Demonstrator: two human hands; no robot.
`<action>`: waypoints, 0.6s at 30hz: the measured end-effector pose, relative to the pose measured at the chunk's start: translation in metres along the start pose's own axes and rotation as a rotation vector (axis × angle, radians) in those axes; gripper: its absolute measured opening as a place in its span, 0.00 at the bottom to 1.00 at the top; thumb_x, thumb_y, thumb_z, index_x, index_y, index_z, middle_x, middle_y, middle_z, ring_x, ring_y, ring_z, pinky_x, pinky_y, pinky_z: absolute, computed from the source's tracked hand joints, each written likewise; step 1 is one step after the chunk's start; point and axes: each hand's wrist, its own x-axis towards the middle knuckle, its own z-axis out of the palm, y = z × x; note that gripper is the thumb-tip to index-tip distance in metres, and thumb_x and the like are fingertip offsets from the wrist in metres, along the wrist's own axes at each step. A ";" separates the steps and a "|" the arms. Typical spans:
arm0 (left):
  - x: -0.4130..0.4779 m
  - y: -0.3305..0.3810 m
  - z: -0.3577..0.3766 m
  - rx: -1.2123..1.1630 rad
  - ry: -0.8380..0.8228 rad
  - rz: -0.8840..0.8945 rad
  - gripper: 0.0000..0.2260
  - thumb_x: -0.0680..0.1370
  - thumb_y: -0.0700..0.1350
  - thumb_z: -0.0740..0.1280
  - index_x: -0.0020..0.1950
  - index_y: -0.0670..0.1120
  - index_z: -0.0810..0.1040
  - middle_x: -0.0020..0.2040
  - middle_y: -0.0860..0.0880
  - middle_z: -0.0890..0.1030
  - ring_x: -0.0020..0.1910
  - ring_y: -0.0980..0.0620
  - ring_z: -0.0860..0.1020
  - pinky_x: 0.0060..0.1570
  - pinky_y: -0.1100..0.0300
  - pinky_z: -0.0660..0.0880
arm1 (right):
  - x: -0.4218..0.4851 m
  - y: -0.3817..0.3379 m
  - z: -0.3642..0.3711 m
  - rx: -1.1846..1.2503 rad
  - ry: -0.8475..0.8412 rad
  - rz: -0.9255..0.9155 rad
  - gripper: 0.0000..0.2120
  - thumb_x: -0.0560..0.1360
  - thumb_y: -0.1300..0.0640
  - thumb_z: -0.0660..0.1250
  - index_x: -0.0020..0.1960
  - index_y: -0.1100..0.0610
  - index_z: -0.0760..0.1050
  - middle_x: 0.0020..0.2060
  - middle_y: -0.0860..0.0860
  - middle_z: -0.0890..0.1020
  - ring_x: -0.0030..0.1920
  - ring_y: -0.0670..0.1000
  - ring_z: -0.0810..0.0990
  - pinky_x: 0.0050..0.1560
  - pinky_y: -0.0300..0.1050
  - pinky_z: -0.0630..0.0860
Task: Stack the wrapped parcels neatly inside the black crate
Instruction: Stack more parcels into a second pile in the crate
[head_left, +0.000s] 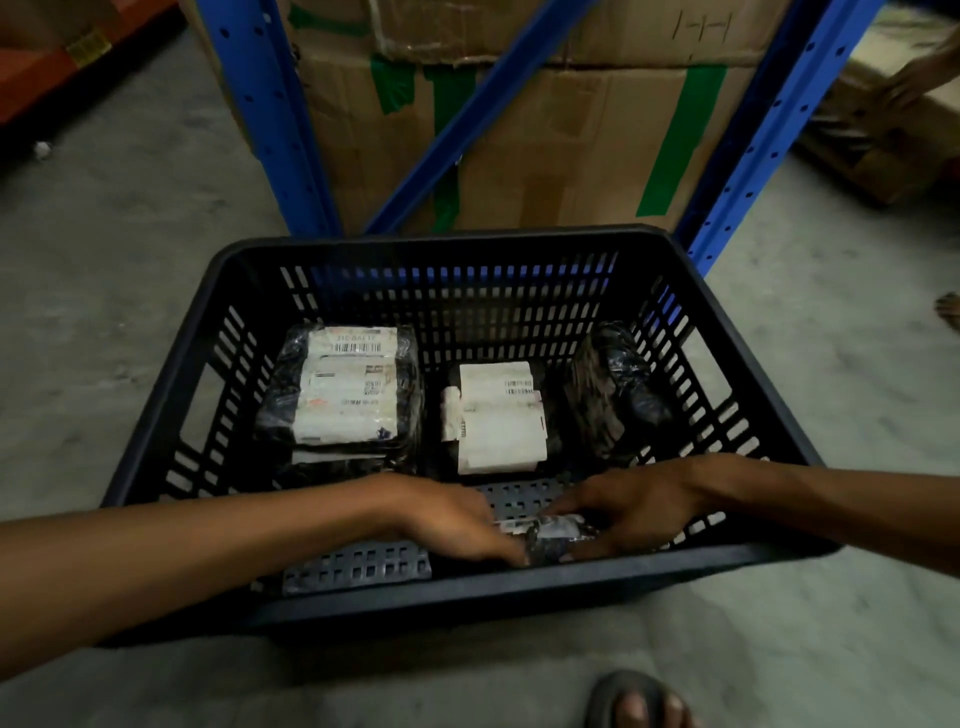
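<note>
Black plastic, the crate (753, 343) sits on the floor. Inside it I see a labelled stack (345, 395) at its far left, a white-labelled parcel (498, 415) mid-crate, a dark bundle (608, 389) far right. By its near wall my left hand (447, 514) and right hand (634, 504) both grip a small wrapped parcel (556, 535).

Well beyond both hands stands a blue metal rack (262, 119) with a slanting brace, and stacked cardboard boxes (550, 140) patched with green tape (680, 140) sit within it. Far off to the left of the left hand lies an orange beam (78, 57) on the grey concrete floor (119, 260). Below the right hand, nearest the camera, a dark sandal (636, 699) shows with toes in it.
</note>
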 end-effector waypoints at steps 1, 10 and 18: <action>-0.001 -0.006 0.005 0.026 0.016 0.033 0.24 0.79 0.60 0.62 0.59 0.41 0.79 0.56 0.40 0.81 0.48 0.49 0.76 0.51 0.53 0.75 | 0.000 0.001 0.002 0.014 0.022 -0.007 0.21 0.80 0.46 0.65 0.70 0.52 0.73 0.64 0.52 0.81 0.63 0.52 0.79 0.68 0.52 0.74; -0.030 -0.021 -0.038 -0.425 0.372 0.095 0.27 0.68 0.68 0.70 0.53 0.47 0.86 0.53 0.49 0.87 0.55 0.48 0.83 0.59 0.52 0.75 | -0.016 0.016 -0.028 0.575 0.291 0.020 0.25 0.73 0.33 0.65 0.61 0.50 0.79 0.54 0.52 0.85 0.54 0.54 0.83 0.57 0.51 0.79; -0.013 -0.009 -0.092 -1.228 0.686 -0.044 0.15 0.78 0.54 0.65 0.51 0.42 0.76 0.44 0.44 0.80 0.38 0.47 0.79 0.31 0.58 0.77 | 0.009 0.037 -0.042 1.273 0.530 0.074 0.18 0.72 0.56 0.75 0.62 0.55 0.81 0.57 0.55 0.87 0.57 0.59 0.85 0.62 0.63 0.78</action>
